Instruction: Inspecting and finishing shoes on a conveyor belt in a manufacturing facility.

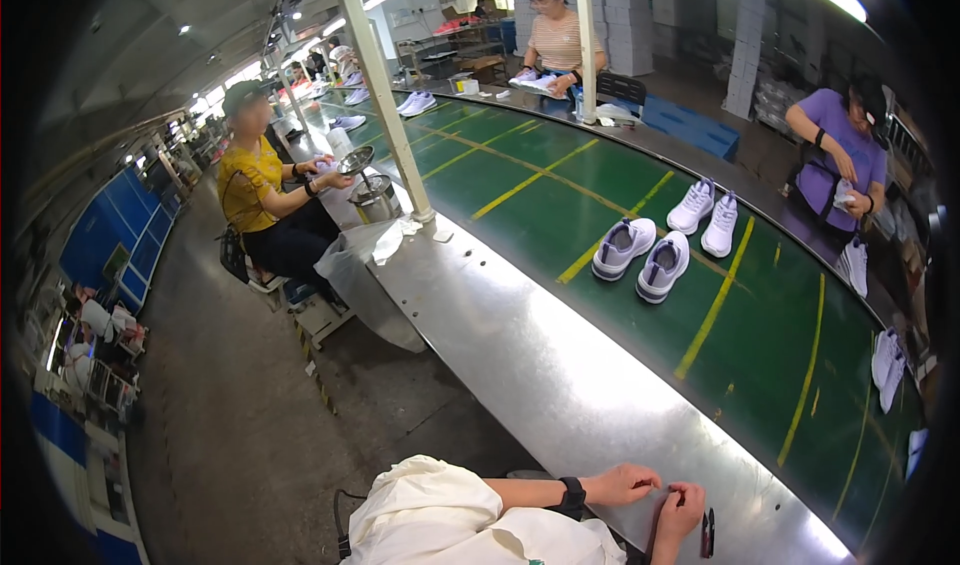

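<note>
Over the bare metal ledge at the lower right, my left hand (620, 485) and my right hand (683, 508) face each other, a small gap apart. The fingers of both are curled in, and anything pinched between them is too small to make out. A black band sits on my left wrist. Right beside my right hand, a slim dark tool with red on it (708, 533) lies on the metal. White sneakers with purple trim stand in two pairs on the green conveyor belt, a nearer pair (663, 267) and a farther pair (719, 230).
The metal ledge (560, 355) runs along the green belt (520, 180). More shoes (887, 370) lie at the far right. Across the belt, one person (563, 40) holds shoes and another (838, 145) handles a small item. A seated person in yellow (262, 170) works beside a white post (385, 95).
</note>
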The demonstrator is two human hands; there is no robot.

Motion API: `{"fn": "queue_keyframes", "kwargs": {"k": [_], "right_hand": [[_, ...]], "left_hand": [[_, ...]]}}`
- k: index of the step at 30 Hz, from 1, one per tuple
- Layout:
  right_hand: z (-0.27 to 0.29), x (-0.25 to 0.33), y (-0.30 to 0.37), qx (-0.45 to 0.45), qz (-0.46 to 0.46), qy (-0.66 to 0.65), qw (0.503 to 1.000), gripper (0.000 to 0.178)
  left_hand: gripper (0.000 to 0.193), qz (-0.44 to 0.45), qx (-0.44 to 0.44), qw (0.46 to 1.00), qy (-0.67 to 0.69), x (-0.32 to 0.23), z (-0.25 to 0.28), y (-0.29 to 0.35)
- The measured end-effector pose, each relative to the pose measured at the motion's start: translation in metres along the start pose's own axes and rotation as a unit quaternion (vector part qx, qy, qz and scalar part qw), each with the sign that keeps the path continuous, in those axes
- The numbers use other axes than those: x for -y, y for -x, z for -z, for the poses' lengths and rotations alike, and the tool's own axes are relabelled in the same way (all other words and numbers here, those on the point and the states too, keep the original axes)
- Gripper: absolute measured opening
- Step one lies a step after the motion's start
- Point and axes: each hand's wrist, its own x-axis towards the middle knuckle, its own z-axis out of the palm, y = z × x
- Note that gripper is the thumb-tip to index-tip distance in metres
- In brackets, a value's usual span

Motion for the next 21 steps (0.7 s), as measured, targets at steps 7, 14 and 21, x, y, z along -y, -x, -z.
{"fn": "queue_keyframes", "kwargs": {"k": [7,14,21], "right_hand": [[-0.021,0.002,-0.015,-0.051,0.028,0.011,0.998,0.007],[-0.009,-0.005,-0.006,-0.036,-0.022,0.001,0.999,0.006],[-0.015,-0.003,-0.001,-0.038,-0.012,-0.023,0.999,0.007]], "left_hand": [[0.019,0.059,-0.016,0.994,-0.095,0.009,0.017,-0.007],[0.014,0.116,0.023,0.993,0.032,0.015,0.008,-0.011],[0.013,0.105,0.011,0.991,0.078,0.022,0.013,-0.006]]}}
